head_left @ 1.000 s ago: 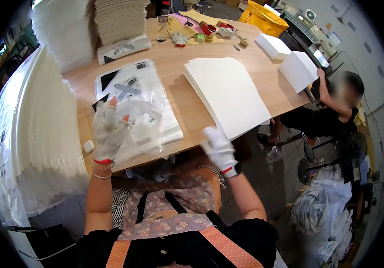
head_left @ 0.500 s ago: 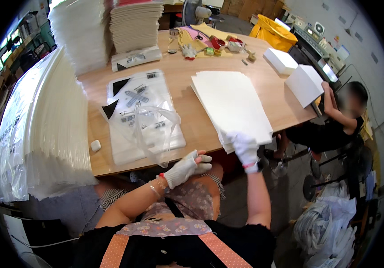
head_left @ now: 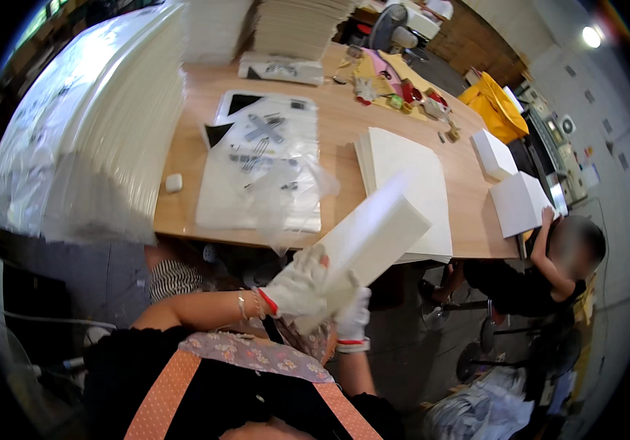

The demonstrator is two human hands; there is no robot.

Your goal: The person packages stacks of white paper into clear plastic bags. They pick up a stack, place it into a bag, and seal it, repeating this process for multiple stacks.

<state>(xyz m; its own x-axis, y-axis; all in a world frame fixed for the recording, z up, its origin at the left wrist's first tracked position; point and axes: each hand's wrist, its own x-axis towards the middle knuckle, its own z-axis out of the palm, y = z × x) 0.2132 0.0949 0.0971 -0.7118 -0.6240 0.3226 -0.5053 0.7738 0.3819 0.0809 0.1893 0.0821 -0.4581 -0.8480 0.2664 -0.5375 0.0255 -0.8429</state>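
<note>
A thin batch of white sheets (head_left: 373,238) is tilted above the near edge of the table, held between my two white-gloved hands. My left hand (head_left: 299,284) closes on its lower left side, with bare fingertips showing from the glove. At its lower end my right hand (head_left: 353,315) grips it, the fingers partly hidden and a little blurred. Behind the batch lies a bigger stack of white sheets (head_left: 414,165) on the wooden table. To its left is a flat pile of clear printed plastic bags (head_left: 216,191), with one loose bag crumpled on top.
Tall piles of plastic packaging (head_left: 113,139) stand along the left. Scissors, tape rolls and cloths lie at the back, near a yellow bag (head_left: 494,106). White blocks of sheets (head_left: 520,205) sit at the right, where another person's hands touch one. A small white object (head_left: 174,182) lies left.
My right hand has drawn a batch of sheets off the stack toward me, and my left hand has taken hold of it too. The view has shifted and tilted.
</note>
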